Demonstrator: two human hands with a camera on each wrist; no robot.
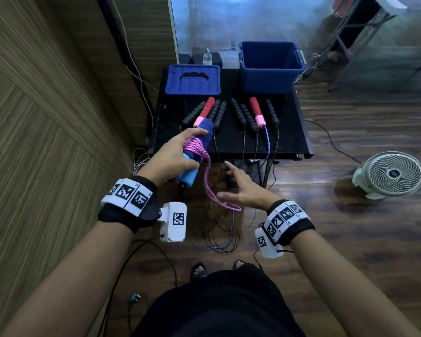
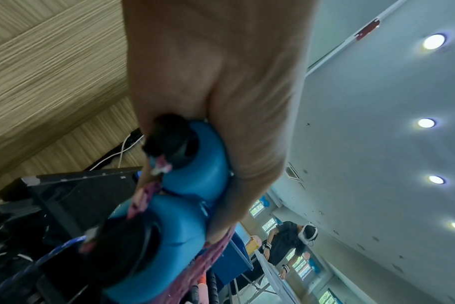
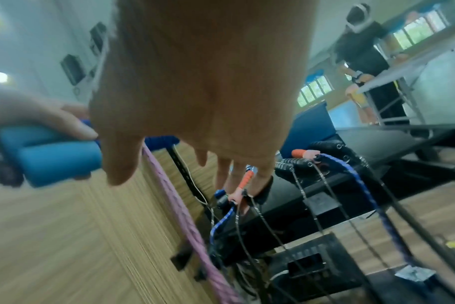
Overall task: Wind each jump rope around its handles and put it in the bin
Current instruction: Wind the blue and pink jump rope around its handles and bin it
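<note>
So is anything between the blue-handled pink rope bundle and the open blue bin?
Nothing visible blocks it. The blue plastic bin stands open beyond the other handles lying on the black table; its lid lies beside it.

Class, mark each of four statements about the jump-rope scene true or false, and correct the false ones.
1. The left hand grips the blue handles. True.
2. The pink rope is fully wound. False: a loose length hangs down to the right hand.
3. The bin has its lid on. False: the lid lies beside it on the table.
4. Two red-and-pink handles lie on the table. True.
</note>
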